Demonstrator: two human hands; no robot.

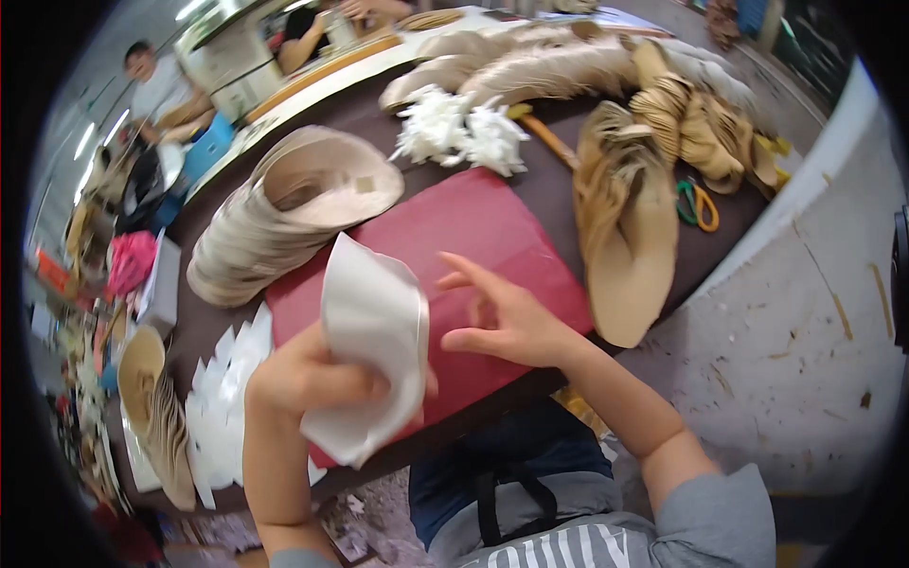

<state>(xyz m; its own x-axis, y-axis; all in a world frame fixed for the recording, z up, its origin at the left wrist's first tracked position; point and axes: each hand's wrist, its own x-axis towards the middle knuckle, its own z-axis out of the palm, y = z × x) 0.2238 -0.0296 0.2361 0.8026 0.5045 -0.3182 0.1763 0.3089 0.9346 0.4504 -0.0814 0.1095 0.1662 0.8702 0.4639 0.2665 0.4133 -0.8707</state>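
Left hand [308, 379] at 7 o'clock, fingers clamped round curved white sole piece [374, 346], held above near edge of red mat [473, 246]. Right hand [507, 317] near centre, fingers spread, holding nothing, hovering over mat just beside white piece. Stack of beige soles [275, 222] at 10 o'clock. Scissors [698, 204] at 2 o'clock. White scraps [464, 133] at 12 o'clock.

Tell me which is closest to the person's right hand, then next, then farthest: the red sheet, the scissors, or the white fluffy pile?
From the right hand in the head view:
1. Red sheet: right under the hand.
2. Scissors: up and to the right, beside the tan shoe pieces.
3. White fluffy pile: farthest, up near the table's far side.
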